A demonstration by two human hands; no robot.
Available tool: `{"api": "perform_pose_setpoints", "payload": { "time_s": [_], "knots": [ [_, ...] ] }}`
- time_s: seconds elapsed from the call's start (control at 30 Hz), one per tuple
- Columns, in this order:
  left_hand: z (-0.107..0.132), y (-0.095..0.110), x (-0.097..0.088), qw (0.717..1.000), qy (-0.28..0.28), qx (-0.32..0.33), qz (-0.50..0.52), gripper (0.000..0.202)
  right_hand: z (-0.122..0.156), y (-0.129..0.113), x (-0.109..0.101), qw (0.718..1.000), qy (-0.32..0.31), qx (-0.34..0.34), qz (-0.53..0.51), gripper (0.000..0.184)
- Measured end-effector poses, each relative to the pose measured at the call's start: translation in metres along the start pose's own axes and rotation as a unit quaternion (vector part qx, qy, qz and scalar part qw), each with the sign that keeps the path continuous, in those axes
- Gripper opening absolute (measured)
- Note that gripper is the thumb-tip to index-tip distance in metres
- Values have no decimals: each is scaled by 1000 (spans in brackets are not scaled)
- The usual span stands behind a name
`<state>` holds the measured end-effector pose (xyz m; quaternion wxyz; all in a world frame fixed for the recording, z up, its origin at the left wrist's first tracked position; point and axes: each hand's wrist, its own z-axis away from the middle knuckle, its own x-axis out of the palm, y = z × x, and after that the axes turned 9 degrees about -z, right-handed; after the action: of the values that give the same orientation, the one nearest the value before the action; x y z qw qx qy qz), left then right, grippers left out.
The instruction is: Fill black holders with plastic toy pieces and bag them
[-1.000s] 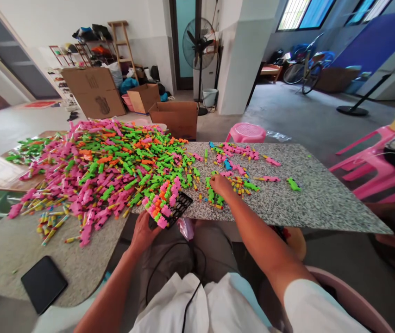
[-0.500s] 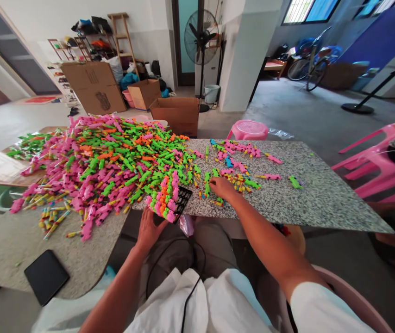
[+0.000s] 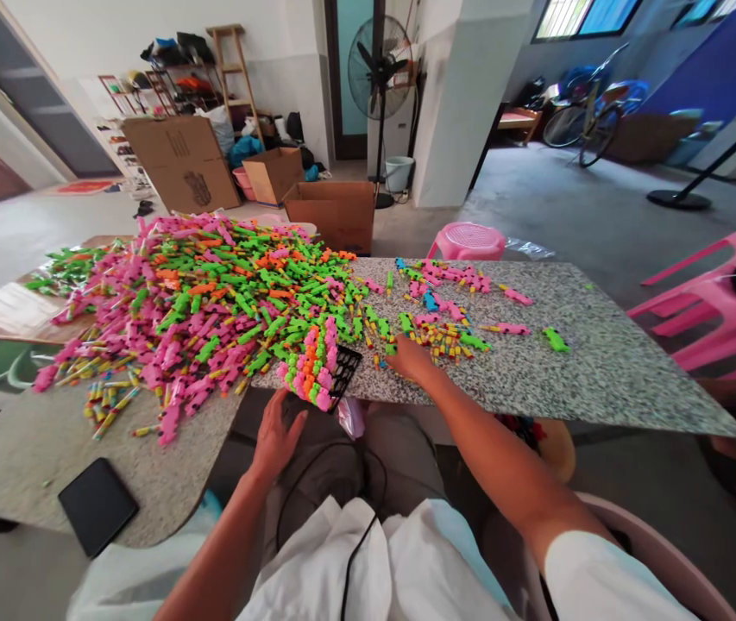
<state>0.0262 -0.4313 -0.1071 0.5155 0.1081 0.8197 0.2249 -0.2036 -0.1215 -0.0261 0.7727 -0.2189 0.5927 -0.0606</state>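
My left hand (image 3: 279,435) is open, fingers apart, at the table's front edge, just below a black grid rack (image 3: 346,373). Rows of pink, green and orange bumpy plastic pieces (image 3: 311,366) stand upright in that rack. Over the speckled tabletop, my right hand (image 3: 412,359) has its fingers closed at a small green plastic piece (image 3: 391,348), mostly covered by the fingertips. Short yellow-and-red sticks (image 3: 453,341) lie beside this hand. To the left rises a large heap of pink, green and orange figure-shaped pieces (image 3: 212,297) with stick ends.
A dark flat tablet-like object (image 3: 98,507) lies on the left tabletop. Loose pink pieces (image 3: 458,276) and one green piece (image 3: 556,339) are scattered to the right. Beyond the table stand a pink stool (image 3: 471,240), a cardboard box (image 3: 335,211) and a standing fan (image 3: 379,78).
My left hand has come slightly away from the rack, fingers loosened. My right hand has shifted a little down and toward me with its fingers at a green piece. The view has turned slightly left.
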Motion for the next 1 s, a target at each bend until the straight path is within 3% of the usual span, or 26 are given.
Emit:
{"api": "perform_pose_setpoints", "payload": {
  "time_s": [0.17, 0.37, 0.5, 0.7, 0.77, 0.87, 1.0],
  "knots": [
    [-6, 3, -6, 1000, 1, -12, 0, 63, -7, 9, -5, 998, 6, -60, 1, 43],
    [-32, 5, -5, 1000, -21, 16, 15, 58, -22, 8, -12, 979, -53, -168, 104, 45],
    [-41, 7, -3, 998, -56, 10, 21, 58, -28, 12, -14, 979, -48, -165, 112, 48],
    [-43, 7, 1, 998, -57, 0, 14, 40, -28, 23, -21, 982, -9, -168, 86, 37],
    [-43, 7, 3, 999, -49, 6, 11, 38, -20, 20, -19, 985, 23, -168, 40, 32],
    [-42, 8, 8, 999, -36, 8, 2, 35, 1, 0, -3, 980, 50, -158, -113, 27],
    [-40, 11, 13, 1000, -23, 9, -10, 33, 34, -38, 34, 934, -3, -168, -314, 23]
  ]
}}
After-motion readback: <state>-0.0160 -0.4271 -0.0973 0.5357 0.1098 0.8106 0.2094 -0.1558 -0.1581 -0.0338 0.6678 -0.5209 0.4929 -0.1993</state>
